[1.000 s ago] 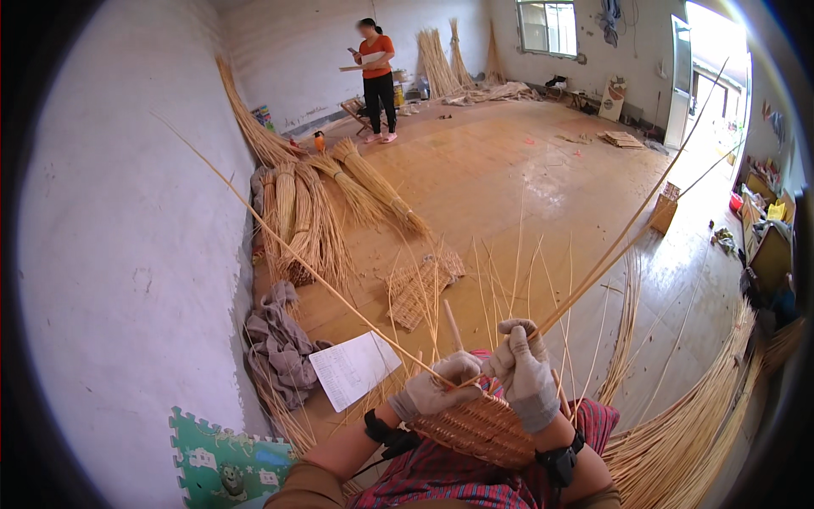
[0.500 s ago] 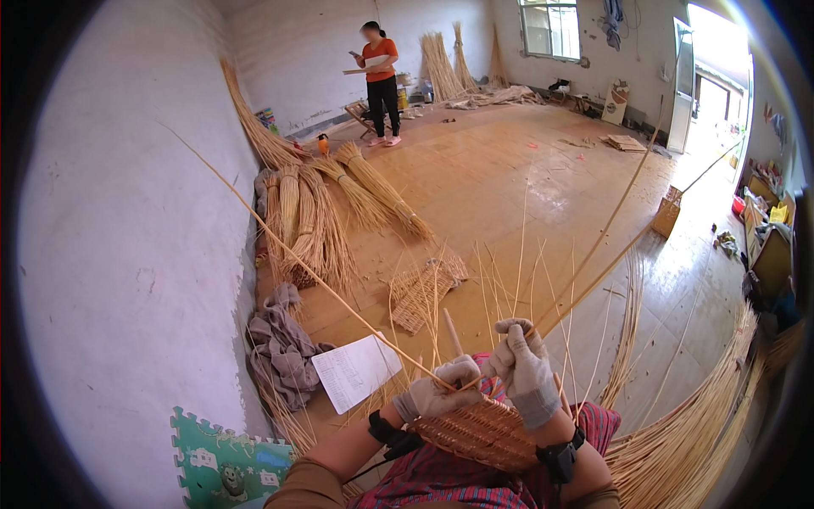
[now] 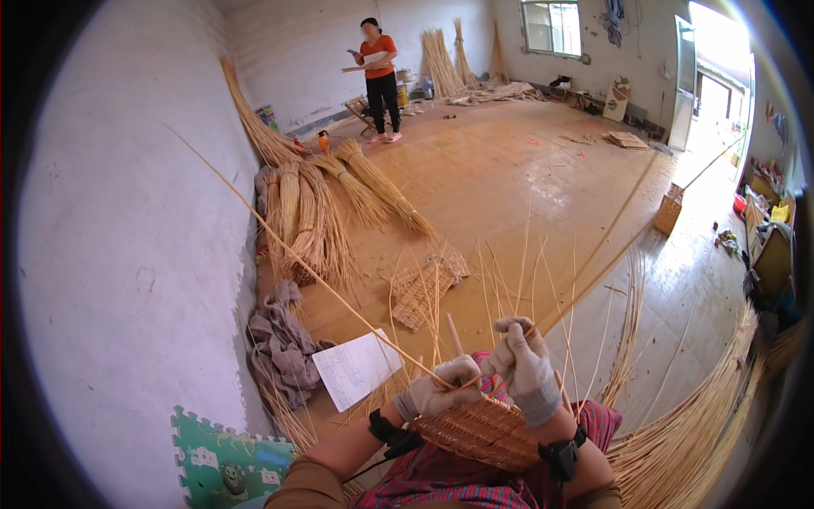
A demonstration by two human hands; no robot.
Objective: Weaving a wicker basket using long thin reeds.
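A partly woven wicker panel (image 3: 483, 434) lies across my lap, with upright willow rods (image 3: 555, 339) fanning out from its far edge. My left hand (image 3: 439, 388), in a pale work glove, is closed at the panel's upper left edge on a long willow rod (image 3: 288, 248) that runs up to the far left. My right hand (image 3: 521, 365), also gloved, pinches rods at the panel's far edge; their long ends (image 3: 606, 270) reach up to the right, smeared by motion. The fingertips of both hands hide the exact crossing of the rods.
Beyond the panel lies another woven piece (image 3: 426, 288). A paper sheet (image 3: 356, 371) and a grey cloth (image 3: 284, 348) are at left. Bundled rods (image 3: 305, 225) lie along the left wall, loose rods (image 3: 687, 441) at right. A person (image 3: 379, 76) stands at the back.
The rods in my right hand have swung slightly and are now blurred. Both hands stay in nearly the same place on the panel's edge.
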